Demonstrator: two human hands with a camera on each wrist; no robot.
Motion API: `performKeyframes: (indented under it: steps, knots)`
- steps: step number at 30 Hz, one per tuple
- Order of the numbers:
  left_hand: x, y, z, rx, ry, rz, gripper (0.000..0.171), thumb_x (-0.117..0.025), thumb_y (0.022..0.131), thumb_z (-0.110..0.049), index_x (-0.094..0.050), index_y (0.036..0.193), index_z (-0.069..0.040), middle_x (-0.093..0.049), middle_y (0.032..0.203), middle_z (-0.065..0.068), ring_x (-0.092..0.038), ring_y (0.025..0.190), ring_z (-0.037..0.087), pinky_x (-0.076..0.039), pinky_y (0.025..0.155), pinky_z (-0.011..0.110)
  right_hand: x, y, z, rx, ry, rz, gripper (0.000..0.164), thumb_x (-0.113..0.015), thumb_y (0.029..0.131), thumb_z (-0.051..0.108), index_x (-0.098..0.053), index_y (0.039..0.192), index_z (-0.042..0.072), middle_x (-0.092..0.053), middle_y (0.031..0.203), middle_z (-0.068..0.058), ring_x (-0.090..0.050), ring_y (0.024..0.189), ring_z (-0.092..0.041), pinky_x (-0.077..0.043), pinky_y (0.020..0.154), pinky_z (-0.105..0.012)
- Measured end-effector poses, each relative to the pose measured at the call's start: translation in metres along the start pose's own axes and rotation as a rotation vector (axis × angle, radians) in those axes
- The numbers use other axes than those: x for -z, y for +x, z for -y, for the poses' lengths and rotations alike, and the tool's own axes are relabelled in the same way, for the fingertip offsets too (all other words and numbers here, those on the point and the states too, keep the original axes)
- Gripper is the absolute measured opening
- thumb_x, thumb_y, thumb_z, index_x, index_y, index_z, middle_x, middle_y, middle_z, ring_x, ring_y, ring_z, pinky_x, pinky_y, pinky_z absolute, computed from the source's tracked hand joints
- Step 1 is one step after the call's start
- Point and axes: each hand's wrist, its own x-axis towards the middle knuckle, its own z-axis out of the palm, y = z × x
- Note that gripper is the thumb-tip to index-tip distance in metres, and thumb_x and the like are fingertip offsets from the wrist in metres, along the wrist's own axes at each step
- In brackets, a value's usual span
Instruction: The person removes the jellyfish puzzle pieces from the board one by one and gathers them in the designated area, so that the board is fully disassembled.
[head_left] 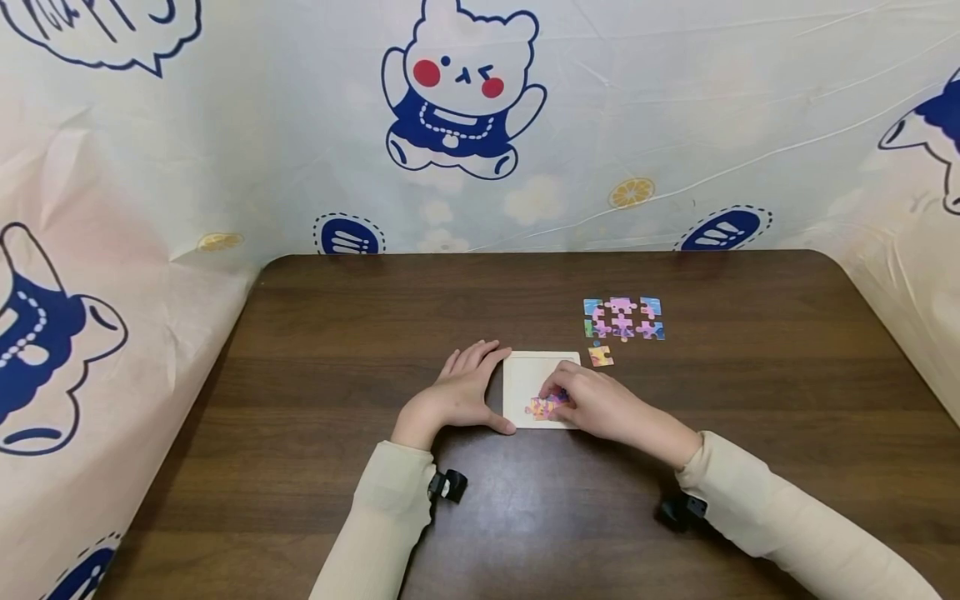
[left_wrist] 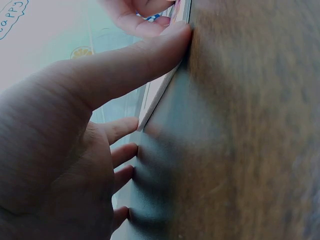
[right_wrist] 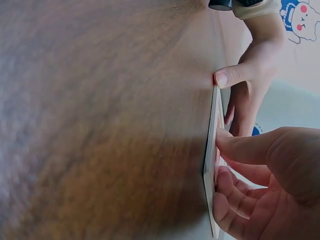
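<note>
A shallow white puzzle tray point(head_left: 525, 379) lies on the table, with a few joined pink and yellow puzzle pieces point(head_left: 542, 407) in its lower right part. My left hand point(head_left: 463, 398) spreads along the tray's left side; thumb and index finger touch its near and far corners. The left wrist view shows the left thumb point(left_wrist: 135, 62) against the tray's edge. Over the tray, my right hand point(head_left: 600, 402) has curled fingers and pinches at a puzzle piece, which the fingers mostly hide. In the right wrist view the right fingertips point(right_wrist: 223, 202) are down at the tray.
Beyond the tray to the right, several pink, blue and purple puzzle pieces point(head_left: 622, 318) lie grouped in rows. A single yellow piece point(head_left: 601, 357) sits just below them, near the tray's far right corner. A printed cloth point(head_left: 300, 125) hangs behind the brown table point(head_left: 337, 333).
</note>
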Motion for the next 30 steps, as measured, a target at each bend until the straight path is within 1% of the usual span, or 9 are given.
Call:
performKeyframes:
  steps: [3, 9, 12, 20, 24, 30]
  knots:
    - [-0.0010, 0.0016, 0.0014, -0.002, -0.003, -0.004, 0.112, -0.088, 0.070, -0.045, -0.025, 0.157, -0.017, -0.014, 0.163, 0.007, -0.004, 0.151, 0.026, -0.002, 0.120, 0.049, 0.0001, 0.0008, -0.0002, 0.000, 0.004, -0.003, 0.016, -0.079, 0.085, 0.011, -0.070, 0.099, 0.009, -0.058, 0.093, 0.000, -0.046, 0.068, -0.007, -0.043, 0.063, -0.025]
    - [-0.0049, 0.0063, 0.0068, 0.010, 0.008, 0.003, 0.114, -0.087, 0.070, -0.049, -0.022, 0.159, -0.021, -0.011, 0.164, 0.004, -0.002, 0.151, 0.022, 0.000, 0.120, 0.047, 0.0000, 0.0011, -0.0011, 0.013, 0.009, -0.021, 0.019, -0.080, 0.084, 0.012, -0.069, 0.099, 0.007, -0.057, 0.091, 0.000, -0.046, 0.067, -0.007, -0.043, 0.063, -0.025]
    - [-0.0058, 0.0073, 0.0084, 0.011, 0.004, -0.002, 0.114, -0.087, 0.069, -0.049, -0.022, 0.158, -0.022, -0.012, 0.164, 0.003, -0.002, 0.151, 0.022, 0.000, 0.120, 0.046, 0.0001, 0.0018, -0.0017, 0.020, 0.023, -0.030, 0.020, -0.081, 0.083, 0.013, -0.069, 0.097, 0.006, -0.057, 0.090, 0.000, -0.046, 0.068, -0.007, -0.044, 0.064, -0.025]
    - [-0.0061, 0.0061, 0.0085, 0.009, 0.000, -0.004, 0.113, -0.088, 0.069, -0.048, -0.023, 0.158, -0.022, -0.012, 0.164, 0.003, -0.002, 0.151, 0.021, -0.001, 0.120, 0.046, 0.0000, 0.0037, -0.0025, 0.014, 0.038, -0.023, 0.023, -0.082, 0.082, 0.011, -0.062, 0.094, 0.007, -0.056, 0.089, 0.000, -0.047, 0.072, -0.010, -0.044, 0.066, -0.027]
    - [-0.0059, 0.0057, 0.0076, 0.014, 0.006, 0.001, 0.113, -0.087, 0.070, -0.047, -0.022, 0.158, -0.022, -0.012, 0.164, 0.003, -0.002, 0.151, 0.021, -0.001, 0.120, 0.046, -0.0012, 0.0029, -0.0044, 0.023, 0.074, -0.034, 0.025, -0.082, 0.082, 0.010, -0.059, 0.093, 0.009, -0.054, 0.084, 0.000, -0.046, 0.069, -0.011, -0.041, 0.063, -0.026]
    - [-0.0054, 0.0051, 0.0063, 0.013, 0.001, 0.004, 0.112, -0.087, 0.070, -0.047, -0.023, 0.158, -0.021, -0.012, 0.164, 0.004, -0.002, 0.151, 0.022, -0.001, 0.120, 0.047, -0.0020, -0.0008, -0.0067, 0.031, 0.161, -0.061, 0.022, -0.080, 0.084, 0.010, -0.059, 0.092, 0.011, -0.053, 0.078, 0.000, -0.049, 0.067, -0.013, -0.042, 0.059, -0.025]
